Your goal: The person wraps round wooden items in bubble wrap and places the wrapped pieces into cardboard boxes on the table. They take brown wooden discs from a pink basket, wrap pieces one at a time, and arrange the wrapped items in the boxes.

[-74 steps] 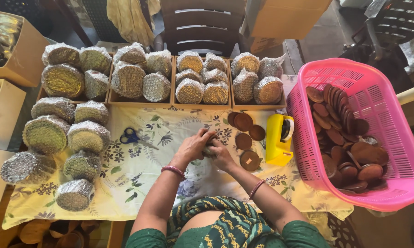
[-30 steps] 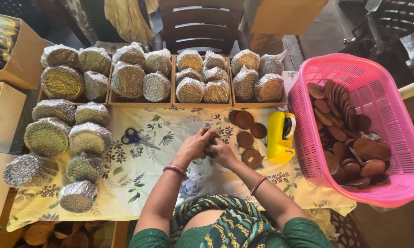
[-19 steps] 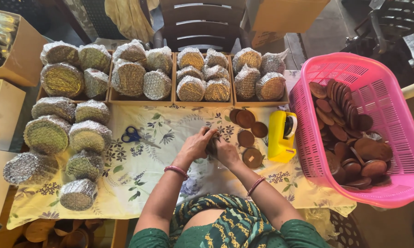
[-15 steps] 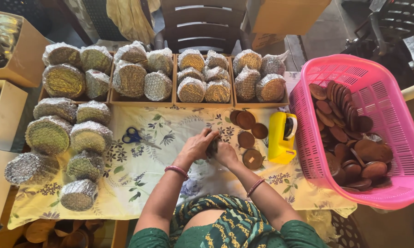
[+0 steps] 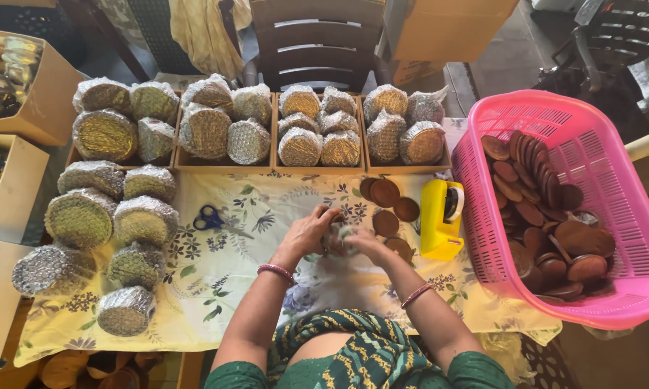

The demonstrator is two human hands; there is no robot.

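Note:
My left hand [image 5: 308,232] and my right hand [image 5: 362,242] meet over the middle of the flowered cloth [image 5: 216,288]. Together they grip a small plastic-wrapped bundle [image 5: 336,235], mostly hidden by my fingers. Loose brown discs [image 5: 386,193] lie just beyond my right hand. A yellow tape dispenser [image 5: 441,217] stands to their right. Blue-handled scissors [image 5: 210,218] lie to the left of my left hand.
A pink basket [image 5: 627,238] at the right holds several brown discs. Shallow cardboard trays [image 5: 317,167] along the back carry wrapped stacks [image 5: 300,146]; more wrapped stacks [image 5: 81,217] lie at the left. Open cardboard boxes [image 5: 47,94] stand at the far left, a chair [image 5: 317,43] behind.
Both hands stay together at the same spot, fingers shifting slightly around the bundle. The view has tilted a little. Nothing else has moved.

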